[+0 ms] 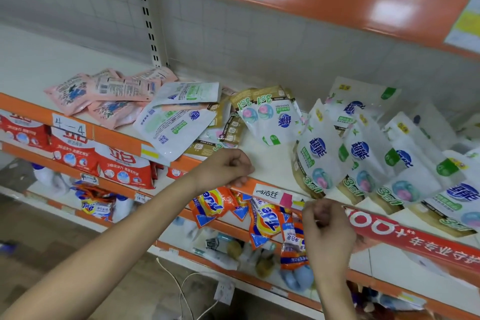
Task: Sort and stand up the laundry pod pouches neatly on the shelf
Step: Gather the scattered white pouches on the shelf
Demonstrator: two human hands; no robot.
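L hand [228, 167]: fingers curled tight, nothing in them, knuckles at the shelf lip [117, 138]. R hand [326, 226]: blurred, fingers bunched low against the lip's paper tags. Pinching smthg or not, can't tell. Bare shelf board betw. the two hands.

Just beyond R fingers & off to their right: standing pouches [363, 153], white/green, on their bases, long axis up but leaning left, fronts to the aisle. Beyond L fingers: flat heap [174, 125] of white pouches, long axes lying all ways. One 3-in-1 pouch [270, 117] has its print upside down. Further left, pink pouches [104, 93], also flat.

Judgement: light, soft slick film, lumpy pods inside, so squashable; don't squeeze the belly. Best hold prob. top seal or both side edges, then settle on bottom gusset.
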